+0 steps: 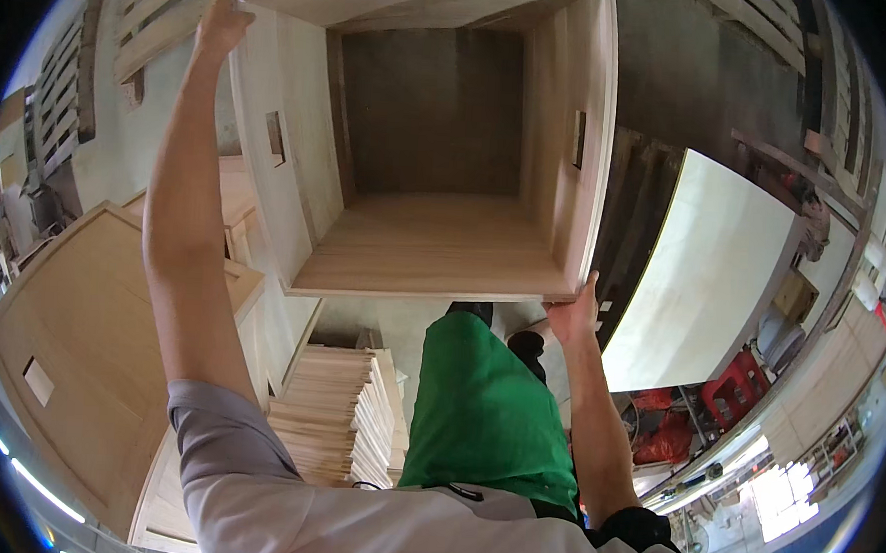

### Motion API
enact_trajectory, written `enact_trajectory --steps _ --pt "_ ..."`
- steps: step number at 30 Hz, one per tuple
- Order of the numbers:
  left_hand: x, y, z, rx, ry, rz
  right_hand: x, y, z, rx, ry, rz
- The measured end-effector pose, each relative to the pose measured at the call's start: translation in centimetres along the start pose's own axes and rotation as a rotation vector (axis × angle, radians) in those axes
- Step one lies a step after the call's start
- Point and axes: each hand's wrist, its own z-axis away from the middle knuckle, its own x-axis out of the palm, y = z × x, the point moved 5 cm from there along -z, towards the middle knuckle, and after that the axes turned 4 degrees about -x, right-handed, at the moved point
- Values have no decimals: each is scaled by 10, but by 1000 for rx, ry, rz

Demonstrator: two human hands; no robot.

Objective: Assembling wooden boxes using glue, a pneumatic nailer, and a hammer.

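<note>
A large pale wooden box frame (434,251), like a cabinet carcass, is held up in front of me, its open side facing me. Small rectangular cutouts show in its left and right walls. At the far left corner, my left hand (223,27) is closed over the rim, arm stretched out. The near right corner rests in my right hand (574,311), thumb up along the outer side and the other fingers partly hidden beneath. Dark grey fills the box's middle; whether that is floor or a back panel, I cannot tell.
Left of me stands a wooden cabinet with a cutout panel (78,358). Thin boards (321,400) are stacked near my legs. To the right are a white-topped panel (704,270) and a red plastic stool (736,387). Slatted pallets (64,96) stand at the far left.
</note>
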Motion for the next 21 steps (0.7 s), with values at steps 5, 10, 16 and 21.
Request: enact_trajectory --steps 5,10,16,21 --pt "-15 14 11 29 90 -149 10 -1 3 -12 6 -6" --pt "-20 33 24 -14 69 -181 16 -2 5 -38 -27 -17" --pt "-22 45 35 -16 58 -219 22 -6 5 -59 -36 26" --pt "-21 48 34 21 63 -203 23 -7 5 -56 11 57"
